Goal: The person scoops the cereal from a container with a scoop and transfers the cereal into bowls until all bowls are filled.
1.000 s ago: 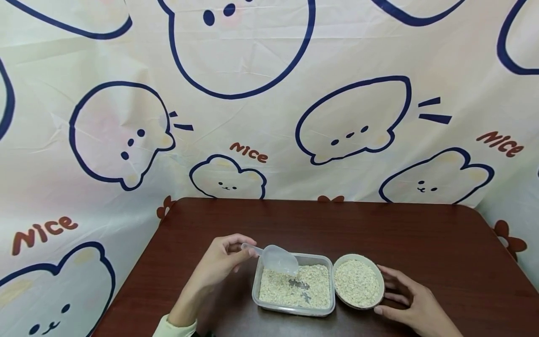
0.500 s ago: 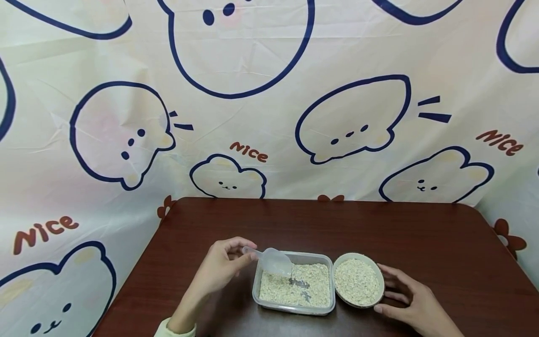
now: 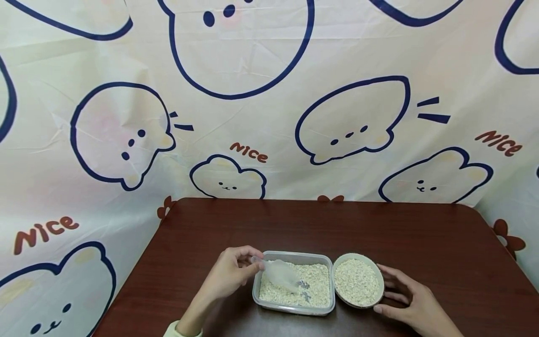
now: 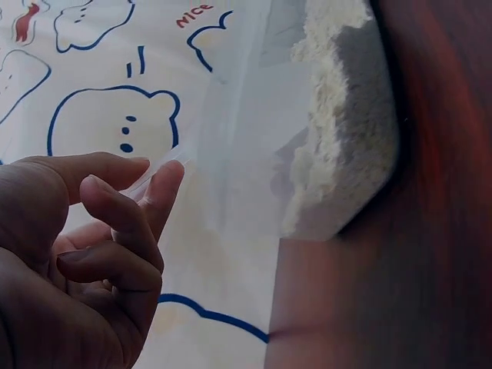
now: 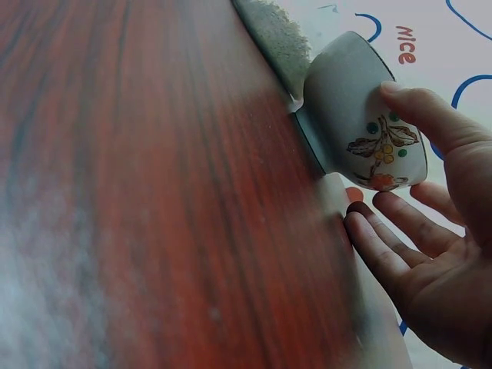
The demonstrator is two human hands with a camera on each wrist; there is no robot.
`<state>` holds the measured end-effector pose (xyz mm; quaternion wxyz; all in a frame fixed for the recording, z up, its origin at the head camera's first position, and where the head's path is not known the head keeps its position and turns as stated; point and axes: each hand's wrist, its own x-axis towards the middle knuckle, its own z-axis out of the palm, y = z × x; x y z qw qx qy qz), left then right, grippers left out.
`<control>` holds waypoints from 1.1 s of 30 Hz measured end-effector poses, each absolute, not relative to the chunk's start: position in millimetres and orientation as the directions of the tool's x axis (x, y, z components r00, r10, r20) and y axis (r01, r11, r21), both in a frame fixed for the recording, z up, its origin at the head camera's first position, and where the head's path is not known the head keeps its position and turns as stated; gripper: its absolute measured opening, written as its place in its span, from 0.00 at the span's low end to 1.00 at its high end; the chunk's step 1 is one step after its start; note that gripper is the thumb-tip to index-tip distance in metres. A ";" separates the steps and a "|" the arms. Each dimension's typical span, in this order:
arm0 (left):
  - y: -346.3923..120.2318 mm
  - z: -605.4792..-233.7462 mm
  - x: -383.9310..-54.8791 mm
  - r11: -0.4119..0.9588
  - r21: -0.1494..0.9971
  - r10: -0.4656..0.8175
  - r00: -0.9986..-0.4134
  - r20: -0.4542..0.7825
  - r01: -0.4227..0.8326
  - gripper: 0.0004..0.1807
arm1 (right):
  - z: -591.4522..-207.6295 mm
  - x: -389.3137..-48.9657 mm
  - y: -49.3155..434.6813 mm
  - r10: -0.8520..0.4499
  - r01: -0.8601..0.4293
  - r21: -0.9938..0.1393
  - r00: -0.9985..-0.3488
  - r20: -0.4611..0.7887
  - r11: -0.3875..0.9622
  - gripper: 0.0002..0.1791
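Note:
In the head view my left hand [image 3: 236, 271] pinches the handle of a translucent plastic scoop [image 3: 280, 275] between thumb and fingers. The scoop's blurred cup is over the left part of a clear plastic box [image 3: 297, 311] of rolled oats [image 3: 317, 285]; whether it touches the oats I cannot tell. Close against the box's right side stands a bowl [image 5: 350, 115], patterned with leaves and berries and heaped with oats [image 3: 357, 282]. My right hand [image 3: 410, 297] holds the bowl's right side, thumb on the near side and forefinger on the far side.
Everything stands on a dark red-brown wooden table [image 3: 320, 229]. Behind it hangs a pale cloth [image 3: 252, 121] printed with blue-outlined cartoon animals. Grey patches of the box's bottom show through the oats.
My left hand and the scoop have drawn back slightly left, then moved right and down toward the oats. The right hand and bowl stay in place.

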<state>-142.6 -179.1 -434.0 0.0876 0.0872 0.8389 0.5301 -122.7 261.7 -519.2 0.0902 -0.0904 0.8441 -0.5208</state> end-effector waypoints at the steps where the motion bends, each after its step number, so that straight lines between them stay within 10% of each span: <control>1: -177.4 -435.3 -142.2 0.419 0.907 0.244 -0.968 -0.061 0.048 0.09 | -519.1 -122.7 261.6 -0.246 -0.054 -0.895 -0.967 -0.063 0.444 0.50; 33: -140.9 -443.0 -144.0 0.230 0.965 0.396 -0.894 -0.209 -0.124 0.10 | -519.7 -122.2 263.1 -0.242 -0.041 -0.909 -0.968 -0.067 0.415 0.50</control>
